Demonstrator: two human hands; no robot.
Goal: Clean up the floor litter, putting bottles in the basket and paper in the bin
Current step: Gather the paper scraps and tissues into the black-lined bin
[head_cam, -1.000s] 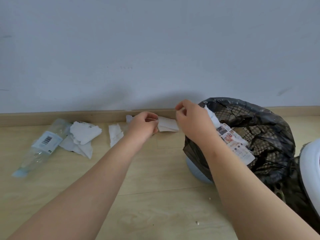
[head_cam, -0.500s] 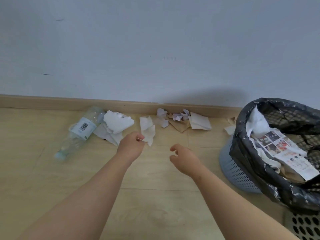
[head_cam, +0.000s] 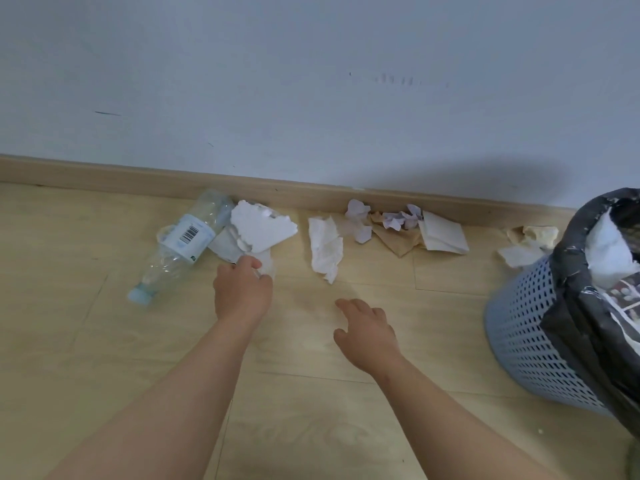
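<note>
Pale wood-look flooring [head_cam: 104, 358] runs up to a matching skirting board [head_cam: 104, 173] beneath a plain blue-grey wall [head_cam: 311, 81] (faintly scuffed in places), with litter strewn along the base. A person's two bare forearms reach forward into the scene.

At left, a clear plastic bottle [head_cam: 180, 244] lies on its side, its barcode label facing up and its pale blue cap pointing toward the camera. Just beside it, partly overlapping its upper end, sits a pile of torn white paper [head_cam: 259, 226]. The left hand [head_cam: 242, 292] is lowered onto the near edge of that pile, fingertips [head_cam: 254, 263] touching a white scrap; whether the fingers have actually closed on it cannot be told from this angle.

The right hand [head_cam: 367, 330] hovers over bare floor, fingers loosely spread and holding nothing, short of a crumpled white tissue [head_cam: 325, 247] lying apart from the pile.

Farther along the skirting lie small crumpled scraps [head_cam: 360, 220], a piece of brown paper [head_cam: 394, 237] and a folded white sheet [head_cam: 443, 233], touching one another. More crumpled paper [head_cam: 526, 244] rests against the foot of the bin [head_cam: 519, 341], a perforated light blue container lined with a black bag [head_cam: 581, 327] at the right edge, already holding white and printed paper.
</note>
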